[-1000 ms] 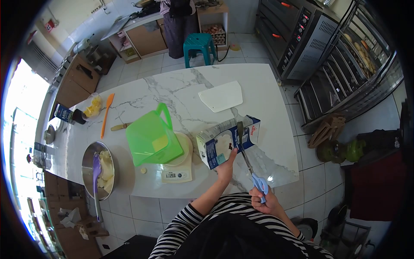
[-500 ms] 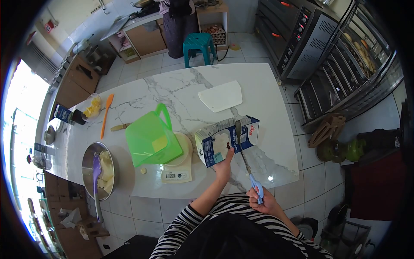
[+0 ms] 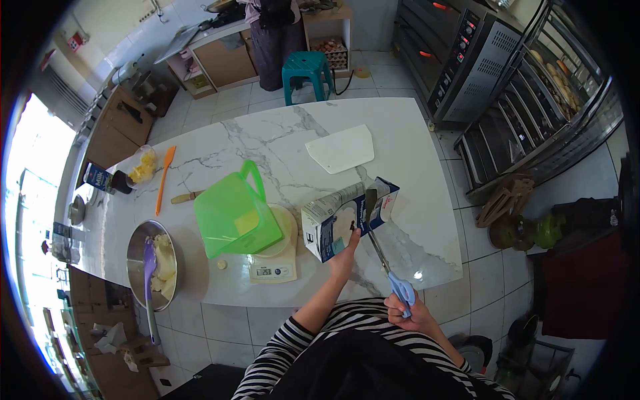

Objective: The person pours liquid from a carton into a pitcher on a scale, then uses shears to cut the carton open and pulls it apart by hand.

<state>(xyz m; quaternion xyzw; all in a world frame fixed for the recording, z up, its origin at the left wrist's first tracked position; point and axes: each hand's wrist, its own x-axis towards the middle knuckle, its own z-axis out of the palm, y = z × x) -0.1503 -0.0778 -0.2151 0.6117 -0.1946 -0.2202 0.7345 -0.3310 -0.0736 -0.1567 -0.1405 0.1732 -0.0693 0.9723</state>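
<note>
My left hand [image 3: 343, 263] is wrapped round the lower side of a blue and white whipping cream carton [image 3: 329, 231], which is tilted above the table. In my right hand [image 3: 413, 316] is a pair of scissors [image 3: 401, 291] with light blue handles. Its long metal blades point away from me and lie across the carton's right part, one dark blade showing against the printed side. To the left of the carton, a green plastic container [image 3: 230, 217] leans on a kitchen scale [image 3: 283, 269], with pale yellow contents showing through its wall.
A white scraper board [image 3: 341, 149] lies beyond the carton. To the left are a steel bowl [image 3: 132, 283] with a purple spatula [image 3: 149, 263], an orange spatula [image 3: 163, 180] and a tub of yellow pieces [image 3: 143, 167]. Across the room a person [image 3: 277, 47] stands behind a teal stool [image 3: 307, 67].
The carton has turned and tipped slightly in my left hand, showing more of its left end. The scissors' handles have swung slightly, and the blades have shifted a little on the carton.
</note>
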